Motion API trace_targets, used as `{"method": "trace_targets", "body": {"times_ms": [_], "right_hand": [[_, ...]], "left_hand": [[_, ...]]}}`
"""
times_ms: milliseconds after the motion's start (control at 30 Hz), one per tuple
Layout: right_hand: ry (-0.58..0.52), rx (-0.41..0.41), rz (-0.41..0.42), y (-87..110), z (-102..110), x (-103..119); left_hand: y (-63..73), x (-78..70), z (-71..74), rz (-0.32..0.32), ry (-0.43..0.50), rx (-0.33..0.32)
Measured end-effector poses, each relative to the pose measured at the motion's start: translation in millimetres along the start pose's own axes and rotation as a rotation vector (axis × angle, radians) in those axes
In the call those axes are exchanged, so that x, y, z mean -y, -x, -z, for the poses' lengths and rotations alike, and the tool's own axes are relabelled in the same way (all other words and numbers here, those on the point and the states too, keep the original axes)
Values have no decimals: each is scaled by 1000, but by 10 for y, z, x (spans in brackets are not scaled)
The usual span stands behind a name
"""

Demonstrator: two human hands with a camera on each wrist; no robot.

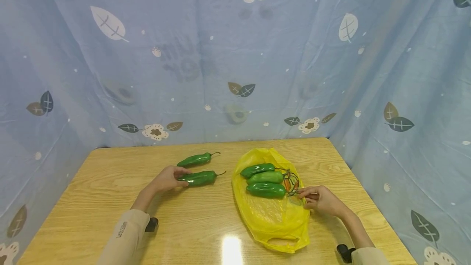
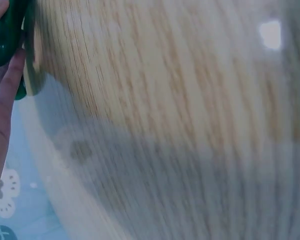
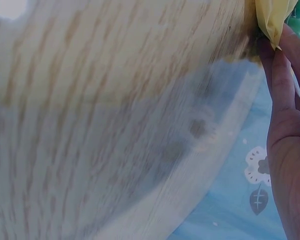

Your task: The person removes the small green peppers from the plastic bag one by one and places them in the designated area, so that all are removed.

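Observation:
My left hand [image 1: 167, 180] grips the blunt end of a long green pepper [image 1: 201, 178], whose thin curved stem points right. In the left wrist view that pepper [image 2: 6, 37] shows between thumb and fingers at the upper left edge. Just behind it, a second green pepper [image 1: 195, 160] lies on the table. At the right, my right hand [image 1: 324, 200] pinches the edge of a yellow plastic bag [image 1: 263, 222]. In the right wrist view a fold of the bag [image 3: 271, 20] sits between thumb and fingers. Three green peppers [image 1: 265, 190] lie side by side on the bag.
Several small orange-red chillies [image 1: 288, 184] with dark stems lie on the bag beside the green peppers. The bag's handle hole faces the near side. Beneath everything is a light wooden table [image 1: 110, 183], bordered at back and sides by a blue patterned curtain [image 1: 198, 93].

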State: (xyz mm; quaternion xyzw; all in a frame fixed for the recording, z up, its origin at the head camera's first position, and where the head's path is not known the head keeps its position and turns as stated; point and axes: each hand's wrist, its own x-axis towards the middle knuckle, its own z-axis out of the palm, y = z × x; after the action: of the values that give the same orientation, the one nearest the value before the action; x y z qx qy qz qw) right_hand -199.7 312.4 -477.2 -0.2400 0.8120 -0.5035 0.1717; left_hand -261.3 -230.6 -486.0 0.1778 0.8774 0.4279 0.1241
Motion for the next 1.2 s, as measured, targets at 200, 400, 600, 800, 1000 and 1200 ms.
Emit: {"method": "trace_targets", "body": {"times_ms": [200,400,600,800,1000,1200], "right_hand": [[1,-2,6,10,-5,14],[-1,3,7,9,-14,27],[3,3,4,9,-8,28],[17,-3,3,6,-5,49],[28,-1,-3,-6,-6,68],[27,5,-12,-5,-7,70]], "left_hand": [[55,40,51,-20,46,6],[126,88,103,-18,85,6],[179,148,152,-12,146,11],[269,210,204,-9,180,12],[435,277,278,0,222,7],[598,314,302,-13,269,-12]]}}
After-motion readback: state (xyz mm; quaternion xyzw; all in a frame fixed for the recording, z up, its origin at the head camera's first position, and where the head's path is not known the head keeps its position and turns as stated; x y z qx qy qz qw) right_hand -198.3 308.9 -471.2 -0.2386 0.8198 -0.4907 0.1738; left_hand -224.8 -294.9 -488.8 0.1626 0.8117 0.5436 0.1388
